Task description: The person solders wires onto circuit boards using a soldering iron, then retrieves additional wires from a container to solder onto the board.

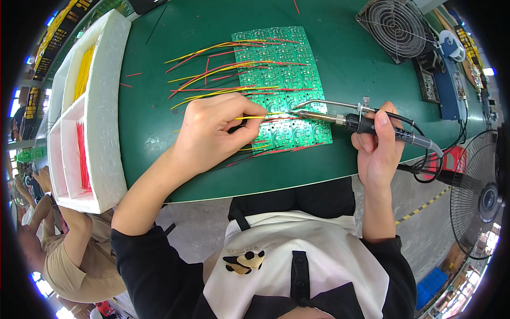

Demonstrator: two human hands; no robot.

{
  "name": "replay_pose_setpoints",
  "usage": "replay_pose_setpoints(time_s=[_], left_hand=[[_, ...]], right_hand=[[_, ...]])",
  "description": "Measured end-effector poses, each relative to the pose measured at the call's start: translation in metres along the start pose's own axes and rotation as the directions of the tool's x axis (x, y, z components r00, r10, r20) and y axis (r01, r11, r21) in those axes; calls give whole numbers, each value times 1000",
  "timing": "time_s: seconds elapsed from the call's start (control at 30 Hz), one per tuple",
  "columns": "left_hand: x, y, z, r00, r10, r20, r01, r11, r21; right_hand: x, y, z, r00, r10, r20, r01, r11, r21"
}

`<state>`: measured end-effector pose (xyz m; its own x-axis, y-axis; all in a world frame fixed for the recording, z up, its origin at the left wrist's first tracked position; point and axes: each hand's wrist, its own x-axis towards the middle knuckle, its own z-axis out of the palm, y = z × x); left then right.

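A green panel of circuit boards [281, 74] lies on the green table [340, 74], with several red and yellow wires [212, 72] sticking out to its left. My left hand [212, 130] pinches a yellow wire [254, 117] and holds its end against the panel. My right hand [380, 143] grips a black-handled soldering iron [366, 123]. Its tip [295, 112] points left and meets the wire's end on the board. A thin metal feed tube runs along the top of the iron.
A white foam tray [103, 106] at the left holds bundles of yellow wires [84, 74] and red wires [82, 154]. A small grilled fan [396, 26] and a blue device [451, 80] stand at the far right. A standing fan [481, 196] is at my right. Another person [69, 255] sits at the lower left.
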<state>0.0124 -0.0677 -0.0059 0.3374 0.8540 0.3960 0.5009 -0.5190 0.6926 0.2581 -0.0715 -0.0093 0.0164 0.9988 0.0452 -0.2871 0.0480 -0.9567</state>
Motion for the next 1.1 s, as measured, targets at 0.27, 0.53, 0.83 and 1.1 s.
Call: replay_pose_setpoints(time_s=[0.27, 0.53, 0.83, 1.1], left_hand=[[1, 2, -3, 999, -22, 23, 21, 999, 28], [4, 6, -15, 983, 183, -4, -175, 943, 284], [-23, 51, -9, 997, -37, -67, 48, 986, 162], [-34, 52, 24, 982, -4, -187, 58, 956, 286]], right_hand=[[-1, -1, -1, 1000, -4, 13, 4, 1000, -5], [-1, 1, -9, 994, -97, -43, 103, 982, 160], [-12, -2, -25, 990, -123, 64, 112, 982, 153], [-21, 2, -17, 995, -87, -54, 94, 986, 136]])
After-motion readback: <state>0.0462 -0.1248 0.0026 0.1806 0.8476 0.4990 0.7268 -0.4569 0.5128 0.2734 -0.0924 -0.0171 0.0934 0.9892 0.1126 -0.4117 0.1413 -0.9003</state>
